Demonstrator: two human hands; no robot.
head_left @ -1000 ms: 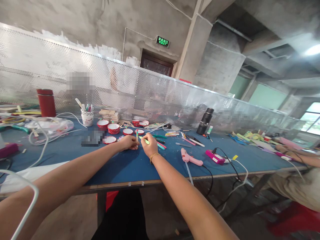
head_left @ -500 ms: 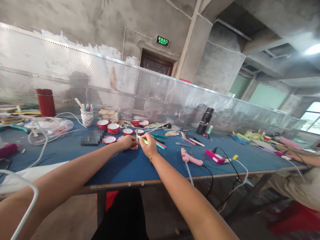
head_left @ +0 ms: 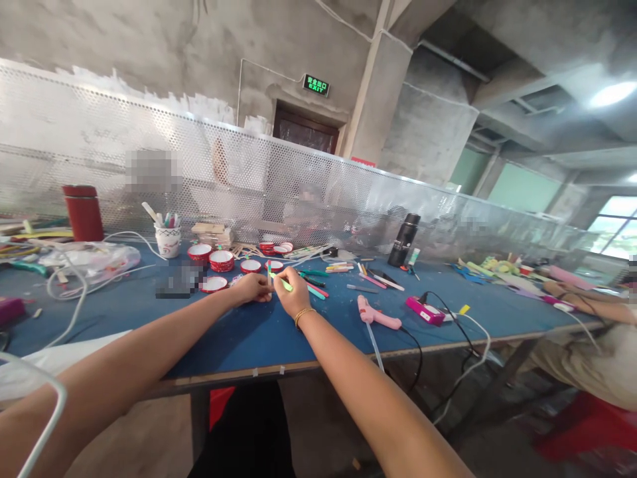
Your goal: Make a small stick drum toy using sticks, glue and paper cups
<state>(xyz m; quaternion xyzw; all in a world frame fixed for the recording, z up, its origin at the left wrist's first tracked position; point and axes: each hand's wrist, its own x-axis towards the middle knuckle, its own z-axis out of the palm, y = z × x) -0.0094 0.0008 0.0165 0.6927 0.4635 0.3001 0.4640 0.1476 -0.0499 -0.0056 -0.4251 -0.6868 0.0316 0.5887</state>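
My right hand (head_left: 293, 292) is closed around a yellow-green marker (head_left: 286, 284), its tip against a thin stick (head_left: 269, 269). The stick stands upright with red and green bands at its upper end. My left hand (head_left: 255, 288) pinches the stick low down, and its lower end is hidden by the fingers. Just behind my hands stand red-and-white round lids (head_left: 250, 266), some stacked. Beside my right hand lie a red marker and a teal marker (head_left: 315, 292), with green-handled pliers (head_left: 313, 273) behind them.
A pink glue gun (head_left: 378, 315) and a magenta power strip (head_left: 424, 311) with cables lie to the right. At the back stand a black bottle (head_left: 404, 239), a pen cup (head_left: 168, 240) and a red thermos (head_left: 83, 214). A co-worker's arm (head_left: 592, 299) rests at far right.
The view has shifted slightly. My hands keep nearly the same pose, with the marker still at the stick's upper part; any stroke is too small to make out.
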